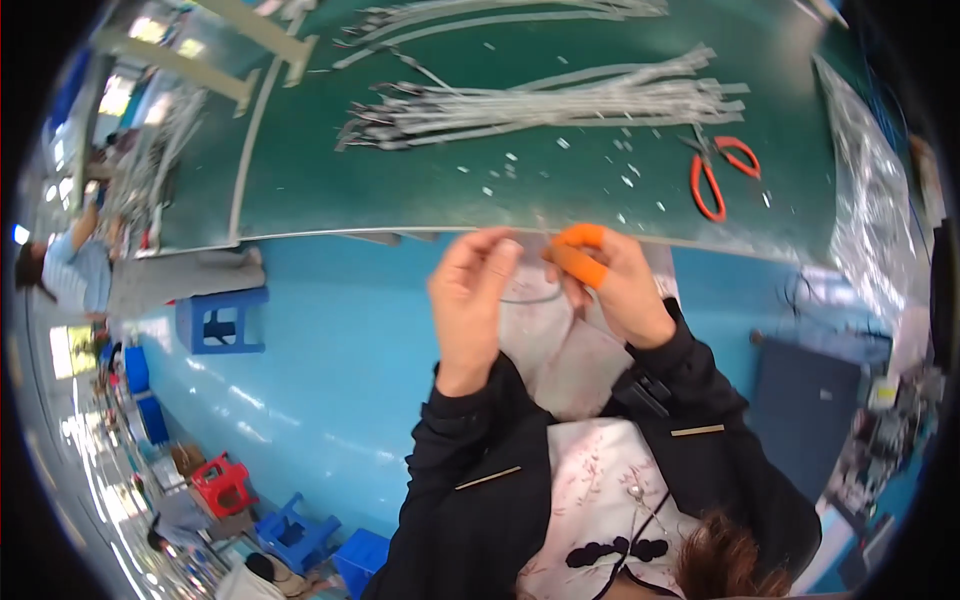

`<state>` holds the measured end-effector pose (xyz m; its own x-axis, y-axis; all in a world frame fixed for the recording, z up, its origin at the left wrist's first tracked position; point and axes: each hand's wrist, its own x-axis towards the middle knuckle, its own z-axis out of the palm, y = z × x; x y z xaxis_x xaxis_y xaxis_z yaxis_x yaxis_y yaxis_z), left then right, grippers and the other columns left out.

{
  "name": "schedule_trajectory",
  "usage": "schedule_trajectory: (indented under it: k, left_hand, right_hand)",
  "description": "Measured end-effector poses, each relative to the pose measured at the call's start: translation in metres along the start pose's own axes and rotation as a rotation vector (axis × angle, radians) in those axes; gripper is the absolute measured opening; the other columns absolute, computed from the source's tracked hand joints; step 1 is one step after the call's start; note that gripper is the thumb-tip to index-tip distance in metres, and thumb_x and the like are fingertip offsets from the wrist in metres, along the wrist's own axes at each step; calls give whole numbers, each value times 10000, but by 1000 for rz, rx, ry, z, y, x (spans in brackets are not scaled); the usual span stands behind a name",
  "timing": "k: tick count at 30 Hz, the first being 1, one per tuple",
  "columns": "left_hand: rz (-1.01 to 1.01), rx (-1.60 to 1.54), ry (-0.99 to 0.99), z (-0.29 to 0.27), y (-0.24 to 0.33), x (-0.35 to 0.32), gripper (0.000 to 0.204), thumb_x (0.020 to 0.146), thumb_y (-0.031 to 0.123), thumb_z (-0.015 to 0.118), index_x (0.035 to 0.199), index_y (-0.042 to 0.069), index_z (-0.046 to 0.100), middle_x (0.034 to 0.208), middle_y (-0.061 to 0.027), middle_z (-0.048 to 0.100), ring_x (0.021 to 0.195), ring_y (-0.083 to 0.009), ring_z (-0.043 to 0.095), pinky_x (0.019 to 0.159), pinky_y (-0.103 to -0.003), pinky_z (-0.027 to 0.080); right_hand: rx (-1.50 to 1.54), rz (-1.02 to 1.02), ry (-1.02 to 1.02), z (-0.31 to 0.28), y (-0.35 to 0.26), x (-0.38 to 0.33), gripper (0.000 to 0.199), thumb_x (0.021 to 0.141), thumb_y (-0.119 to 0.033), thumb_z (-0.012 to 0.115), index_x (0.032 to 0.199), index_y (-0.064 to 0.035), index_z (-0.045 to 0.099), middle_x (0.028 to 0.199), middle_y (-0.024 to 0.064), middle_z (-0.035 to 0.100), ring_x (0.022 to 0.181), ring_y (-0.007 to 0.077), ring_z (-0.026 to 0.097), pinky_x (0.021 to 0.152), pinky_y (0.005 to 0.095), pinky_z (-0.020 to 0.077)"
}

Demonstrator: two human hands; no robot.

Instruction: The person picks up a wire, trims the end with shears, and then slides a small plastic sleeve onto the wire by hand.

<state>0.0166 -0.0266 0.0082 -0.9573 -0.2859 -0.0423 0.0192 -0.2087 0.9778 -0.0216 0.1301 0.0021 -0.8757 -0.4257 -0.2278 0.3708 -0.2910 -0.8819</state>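
Just off the near edge of the green table, my left hand (468, 295) is closed, thumb and fingers pinched together. Facing it, my right hand (630, 290) is also closed, with orange finger covers on two of its fingers. A thin grey cable (533, 299) curves below and between the two hands, and its ends disappear into the fingers. What the fingertips grip exactly is too small to make out. Beyond the hands lies a bundle of whitish flat cables (560, 108) with dark ends at the left. Orange-handled cutters (708, 190) rest open to its right.
Small white scraps (487, 190) are scattered over the green table (350, 200). More cables (520, 18) lie at the far side. A clear plastic bag (868, 180) hangs over the right edge. Blue stool (228, 320) and a co-worker (80, 270) are at left; a dark box (805, 400) stands at right.
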Motion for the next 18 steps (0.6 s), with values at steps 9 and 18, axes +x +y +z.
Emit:
schedule_trajectory:
  k: [9, 18]
  left_hand:
    - [-85, -45, -57, 4, -3, 0, 150, 864, 25, 639, 1007, -17, 622, 915, -43, 630, 852, -100, 575, 780, -232, 453]
    - [-118, -78, -52, -4, -6, 3, 163, 838, -1, 658, 995, -22, 619, 909, -47, 628, 844, -99, 576, 762, -229, 460]
  right_hand:
    - [-92, 26, 5, -5, 4, -8, 144, 881, -93, 607, 951, 31, 627, 744, 45, 618, 531, 45, 490, 463, 183, 370]
    - [-287, -84, 42, -4, 18, -5, 137, 863, -79, 643, 950, 25, 626, 782, 49, 635, 603, 36, 535, 491, 178, 399]
